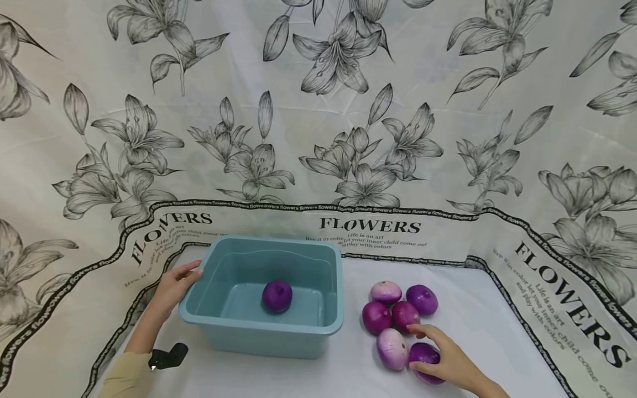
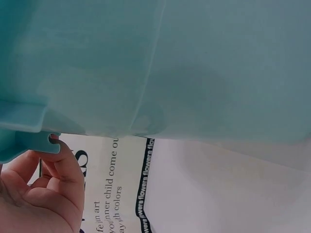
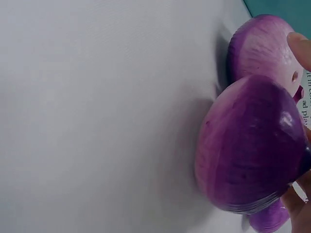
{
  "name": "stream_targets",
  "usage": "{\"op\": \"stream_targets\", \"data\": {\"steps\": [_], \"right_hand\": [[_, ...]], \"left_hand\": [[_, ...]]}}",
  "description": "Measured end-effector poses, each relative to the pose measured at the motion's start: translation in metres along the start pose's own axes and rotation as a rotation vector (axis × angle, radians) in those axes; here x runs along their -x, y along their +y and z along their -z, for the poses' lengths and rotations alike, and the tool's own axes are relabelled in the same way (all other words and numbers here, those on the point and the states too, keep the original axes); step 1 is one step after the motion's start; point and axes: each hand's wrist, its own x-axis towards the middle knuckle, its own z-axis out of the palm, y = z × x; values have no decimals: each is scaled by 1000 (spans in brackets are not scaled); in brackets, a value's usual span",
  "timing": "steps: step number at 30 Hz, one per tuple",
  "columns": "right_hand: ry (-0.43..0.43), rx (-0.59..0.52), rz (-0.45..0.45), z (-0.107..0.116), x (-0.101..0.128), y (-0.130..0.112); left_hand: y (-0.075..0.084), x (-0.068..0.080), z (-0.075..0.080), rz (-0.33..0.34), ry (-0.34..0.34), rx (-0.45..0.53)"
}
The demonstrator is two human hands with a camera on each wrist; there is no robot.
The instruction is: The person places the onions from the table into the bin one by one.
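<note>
A light blue plastic tub [image 1: 266, 330] stands at the left with one purple onion [image 1: 277, 296] inside on its floor. My left hand [image 1: 175, 284] grips the tub's left rim; in the left wrist view its fingers [image 2: 68, 167] curl under the rim. At the right, my right hand [image 1: 450, 356] is spread over a dark purple onion [image 1: 424, 354], thumb on the near side and forefinger beyond it. In the right wrist view that purple onion [image 3: 252, 145] sits close up, with the thumb [image 3: 300, 48] overlapping a paler onion [image 3: 265, 51] behind it.
Several more onions cluster beside the right hand, among them a pale one [image 1: 392, 349], a purple one [image 1: 422, 299] and a reddish one [image 1: 376, 317]. White cloth [image 1: 278, 378] covers the table. A flower-printed curtain [image 1: 368, 166] rises behind and at both sides.
</note>
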Motion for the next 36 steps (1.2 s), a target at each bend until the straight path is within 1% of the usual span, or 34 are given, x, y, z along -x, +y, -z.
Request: {"op": "stream_targets", "data": {"steps": [4,8,11,15,19,24,25,29,31,34,36], "right_hand": [[-32,-39,-37,-3,9,8],[-78,-47,-65,-9,15,20],[-107,-68,-61,-14,17,26],[-130,-98,-74,-16,21,30],[-172,-144,-130,-15,26,32],[-212,-168,-150,-12,32,34],[-214,-166,-153,-11,32,34],[-178,-116,-115,-13,32,35],[-170,-97,-115,-13,31,35],[-182,-98,-141,-11,29,33],[-190,-101,-131,-7,26,31]], "left_hand": [[0,0,1,-6,-6,-2],[-1,0,1,2,-3,-4],[-1,1,1,1,-2,-2],[-1,0,1,-4,2,0],[0,0,1,-9,7,-2],[-1,0,1,-6,4,0],[-2,0,1,-5,2,1],[-2,0,2,9,-4,10],[-2,0,2,14,-5,12],[-2,0,1,15,-3,13],[-2,0,0,15,-3,15]]}}
